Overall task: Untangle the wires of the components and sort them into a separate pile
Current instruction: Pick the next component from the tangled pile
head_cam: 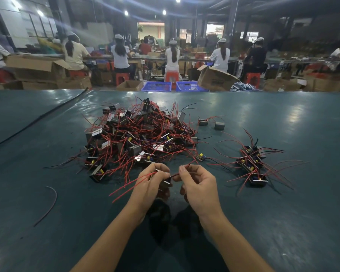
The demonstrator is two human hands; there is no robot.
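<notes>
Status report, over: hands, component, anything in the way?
Left hand grips component. Right hand pinches its red wire. Tangled pile ahead, sorted pile right. Nothing blocking.

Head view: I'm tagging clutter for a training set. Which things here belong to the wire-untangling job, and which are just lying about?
In the job: left hand gripping a component; right hand pinching its red wire; tangled pile; sorted pile.

Lying about: loose wire on the table; black cable; blue crates; cardboard box.
</notes>
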